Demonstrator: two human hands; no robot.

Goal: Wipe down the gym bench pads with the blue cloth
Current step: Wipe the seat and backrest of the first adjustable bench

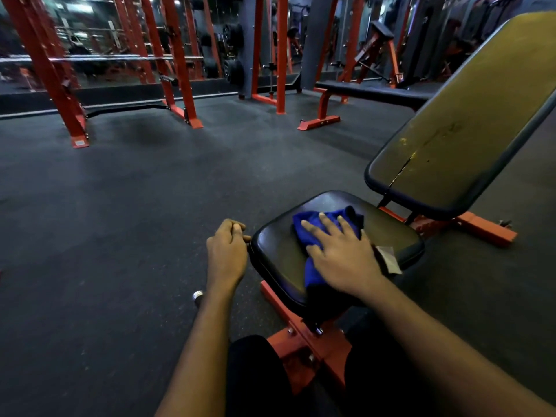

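Two hands are counted: a left hand [227, 251] and a right hand [343, 260]. One blue cloth [311, 273] is seen. Two pads are counted: a seat pad [279, 260] and a back pad [451, 124]. One flat bench [370, 91] is seen beyond.

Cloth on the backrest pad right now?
No, the blue cloth lies on the seat pad, pressed flat under the right hand; the backrest pad has no cloth on it.
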